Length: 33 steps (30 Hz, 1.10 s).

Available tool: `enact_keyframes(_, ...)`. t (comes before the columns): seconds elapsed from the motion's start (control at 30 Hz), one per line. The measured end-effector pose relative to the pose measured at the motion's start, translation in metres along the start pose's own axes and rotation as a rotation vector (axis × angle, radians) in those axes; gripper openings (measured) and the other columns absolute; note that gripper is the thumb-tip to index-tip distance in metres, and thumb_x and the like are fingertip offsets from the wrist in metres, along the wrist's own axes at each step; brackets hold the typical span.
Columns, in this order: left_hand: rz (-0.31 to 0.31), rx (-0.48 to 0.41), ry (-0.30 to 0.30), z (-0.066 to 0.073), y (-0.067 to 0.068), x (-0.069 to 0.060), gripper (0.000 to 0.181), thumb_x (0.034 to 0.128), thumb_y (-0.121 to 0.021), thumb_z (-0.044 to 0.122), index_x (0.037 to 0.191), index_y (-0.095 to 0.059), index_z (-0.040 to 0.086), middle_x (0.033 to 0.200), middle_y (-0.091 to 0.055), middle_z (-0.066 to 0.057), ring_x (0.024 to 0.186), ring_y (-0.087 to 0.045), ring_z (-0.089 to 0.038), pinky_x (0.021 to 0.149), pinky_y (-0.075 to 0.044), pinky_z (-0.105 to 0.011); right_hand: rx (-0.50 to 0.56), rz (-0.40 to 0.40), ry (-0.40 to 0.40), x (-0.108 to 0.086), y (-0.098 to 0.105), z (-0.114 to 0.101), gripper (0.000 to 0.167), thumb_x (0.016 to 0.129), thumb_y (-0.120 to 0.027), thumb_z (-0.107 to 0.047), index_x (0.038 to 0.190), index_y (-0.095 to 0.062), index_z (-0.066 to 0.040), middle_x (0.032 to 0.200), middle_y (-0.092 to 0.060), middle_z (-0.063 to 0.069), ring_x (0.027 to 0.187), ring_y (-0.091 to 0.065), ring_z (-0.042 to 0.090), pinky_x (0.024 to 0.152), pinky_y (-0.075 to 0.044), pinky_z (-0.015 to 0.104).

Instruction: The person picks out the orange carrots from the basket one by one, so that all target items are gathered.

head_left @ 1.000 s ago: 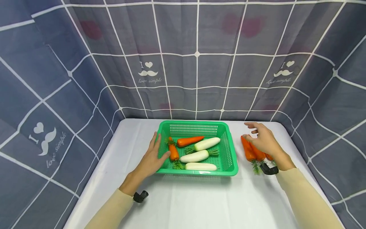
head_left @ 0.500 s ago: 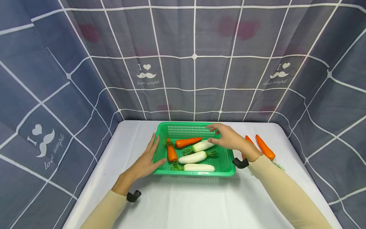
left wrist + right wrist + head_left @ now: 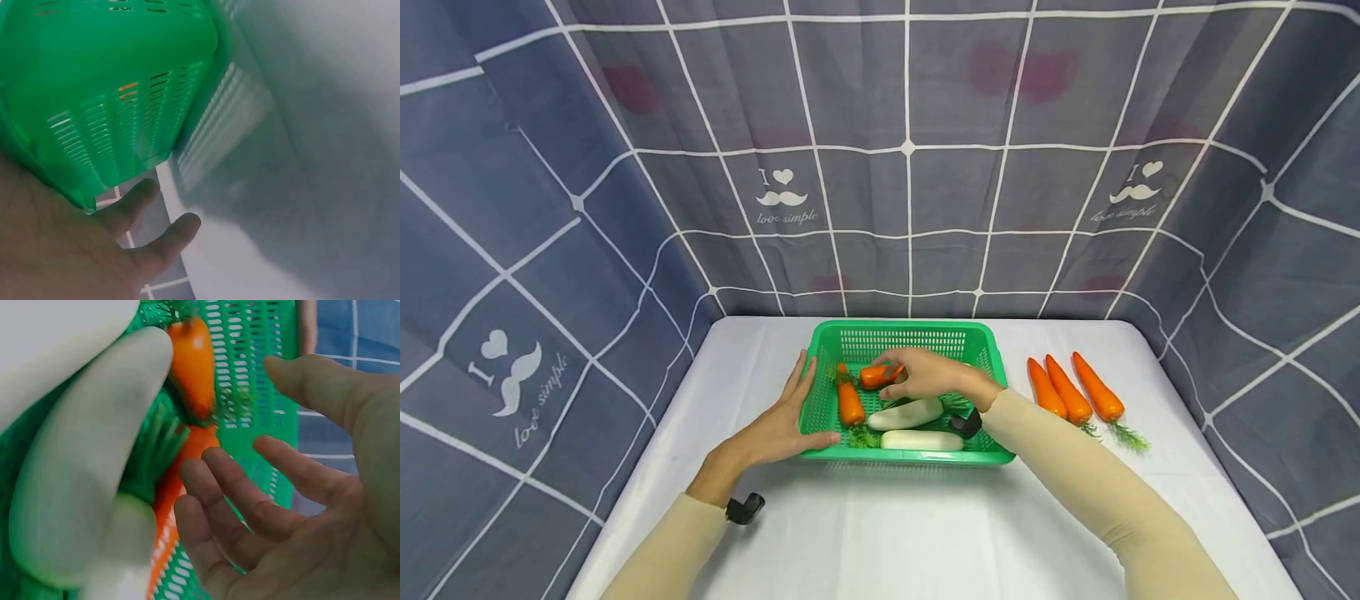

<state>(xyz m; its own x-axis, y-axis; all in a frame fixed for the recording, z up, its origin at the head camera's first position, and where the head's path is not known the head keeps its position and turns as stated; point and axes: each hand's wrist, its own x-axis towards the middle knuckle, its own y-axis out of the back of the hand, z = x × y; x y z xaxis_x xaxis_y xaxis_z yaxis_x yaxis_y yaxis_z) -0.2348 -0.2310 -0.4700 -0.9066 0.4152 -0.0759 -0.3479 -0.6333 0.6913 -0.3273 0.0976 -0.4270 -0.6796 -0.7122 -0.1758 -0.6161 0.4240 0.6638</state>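
Note:
My right hand (image 3: 928,372) is inside the green plastic basket (image 3: 910,457), above a carrot (image 3: 872,378) that lies along the back. In the right wrist view its fingers (image 3: 237,487) are loosely bent, with nothing between them and the thumb. Another carrot (image 3: 850,404) with leafy greens lies at the basket's left end. White radishes lie in the middle (image 3: 906,414) and along the front (image 3: 921,440); a third is mostly hidden under the right hand. My left hand (image 3: 767,429) rests spread at the basket's left side, its thumb at the front corner of the rim.
Three carrots (image 3: 1071,396) with green tops lie on the white tablecloth (image 3: 910,533) to the basket's right. Blue-grey checked curtain (image 3: 865,192) encloses the table at the back and both sides. Each wrist wears a small black camera (image 3: 745,508).
My right hand has moved left from over the carrots on the table, across the basket's right rim, to the carrot at the back. My left hand stays at the basket's left side.

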Motion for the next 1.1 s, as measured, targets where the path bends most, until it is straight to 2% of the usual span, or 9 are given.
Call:
enact_keyframes(0.2,-0.032,-0.028,0.012,0.001,0.002,-0.001,0.149,0.0942,-0.096,0.056,0.188,0.015,0.023,0.194,0.033,0.003,0.181,-0.015,-0.056,0.131,-0.043,-0.080,0.062,-0.078,0.021,0.023,-0.013,0.001,0.065,0.111,-0.081,-0.024,0.167,-0.060,-0.001,0.153,-0.076,0.026,0.137,-0.078,0.036,0.118,-0.064,0.050)
enact_keyframes(0.4,-0.048,-0.030,0.005,0.000,0.003,0.000,0.153,0.0914,-0.099,0.056,0.188,0.015,0.022,0.195,0.032,-0.004,0.180,-0.015,-0.057,0.129,-0.045,-0.080,0.076,-0.096,0.018,0.035,-0.020,-0.002,0.060,0.111,-0.080,-0.025,0.165,-0.064,-0.005,0.155,-0.075,0.021,0.143,-0.073,0.035,0.121,-0.062,0.053)
enact_keyframes(0.53,-0.056,-0.027,0.004,0.000,0.004,0.000,0.153,0.0911,-0.098,0.059,0.188,0.015,0.022,0.194,0.032,-0.002,0.179,-0.018,-0.058,0.128,-0.046,-0.080,0.034,-0.125,0.027,0.043,-0.027,-0.005,0.059,0.111,-0.081,-0.023,0.166,-0.065,-0.009,0.150,-0.077,0.018,0.140,-0.074,0.033,0.118,-0.063,0.052)
enact_keyframes(0.73,-0.058,-0.034,0.009,0.002,0.005,0.000,0.153,0.0911,-0.098,0.060,0.188,0.016,0.024,0.194,0.034,0.003,0.179,-0.020,-0.059,0.127,-0.048,-0.080,0.007,-0.178,0.023,0.055,-0.037,-0.005,0.068,0.109,-0.084,-0.027,0.170,-0.059,-0.009,0.140,-0.082,0.015,0.130,-0.077,0.025,0.110,-0.064,0.041)
enact_keyframes(0.9,-0.058,-0.044,0.011,0.002,0.004,0.000,0.154,0.0909,-0.098,0.062,0.188,0.016,0.025,0.192,0.035,0.007,0.180,-0.016,-0.057,0.128,-0.046,-0.080,0.011,-0.181,0.055,0.059,-0.044,-0.008,0.066,0.109,-0.084,-0.029,0.168,-0.062,-0.009,0.142,-0.081,0.012,0.131,-0.078,0.026,0.114,-0.063,0.042)
enact_keyframes(1.1,-0.053,-0.044,0.010,0.000,0.003,0.000,0.154,0.0906,-0.098,0.061,0.188,0.015,0.026,0.192,0.035,0.007,0.179,-0.018,-0.058,0.128,-0.047,-0.080,0.043,-0.164,0.057,0.061,-0.049,-0.009,0.063,0.110,-0.081,-0.029,0.169,-0.063,-0.015,0.139,-0.082,0.010,0.125,-0.076,0.023,0.108,-0.062,0.039)
